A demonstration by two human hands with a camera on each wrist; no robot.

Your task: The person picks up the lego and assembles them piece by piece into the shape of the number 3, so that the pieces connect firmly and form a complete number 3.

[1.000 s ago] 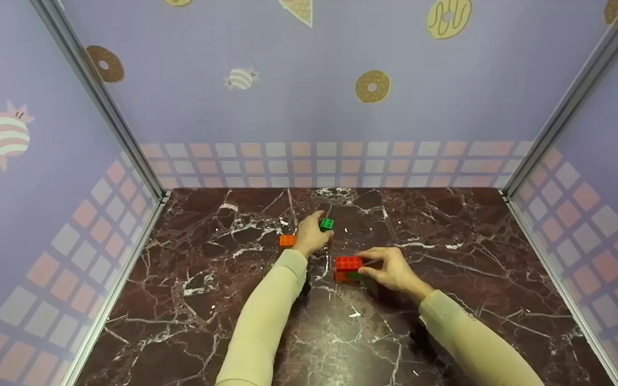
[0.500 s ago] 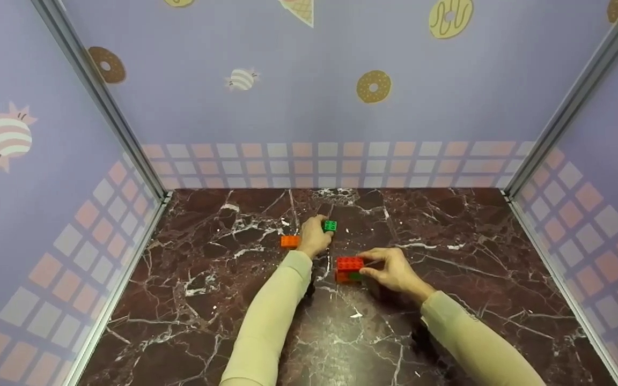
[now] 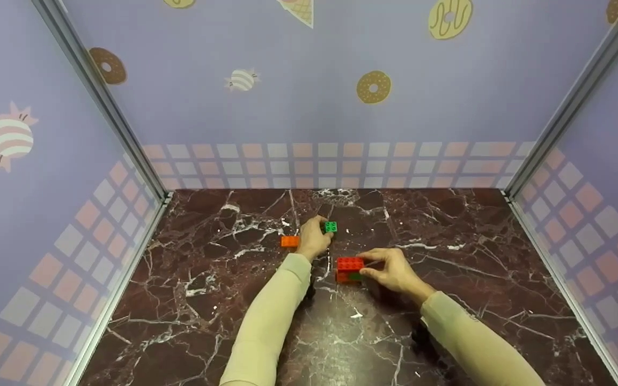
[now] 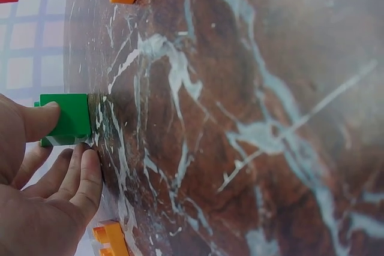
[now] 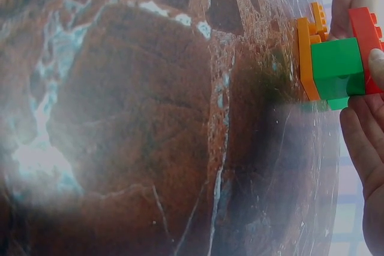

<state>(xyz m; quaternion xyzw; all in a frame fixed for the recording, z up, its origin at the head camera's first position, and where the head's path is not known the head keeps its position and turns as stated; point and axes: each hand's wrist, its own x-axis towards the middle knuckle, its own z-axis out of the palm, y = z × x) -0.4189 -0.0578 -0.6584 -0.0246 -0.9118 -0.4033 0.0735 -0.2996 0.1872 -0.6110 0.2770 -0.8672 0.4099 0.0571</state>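
Purple walls (image 3: 309,118) stand round a shiny table (image 3: 196,332). I see the left hand (image 3: 314,237) pinching a green block (image 3: 331,227) near an orange block (image 3: 289,241); the right hand (image 3: 393,269) grips a red-topped stack (image 3: 350,264), closer to me.

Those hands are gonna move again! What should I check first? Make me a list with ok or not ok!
1. Left hand has the loose green block between thumb and fingers: ok.
2. Right hand holds the red brick at one end: ok.
3. Red brick is on top, with the middle green block under it and the bottom orange brick lowest: ok.
4. Loose green block is joined to the stack: not ok, it is apart.
5. Loose orange brick is in a hand: not ok, it lies beside the left arm.
6. Red brick is pressed fully down: cannot tell.
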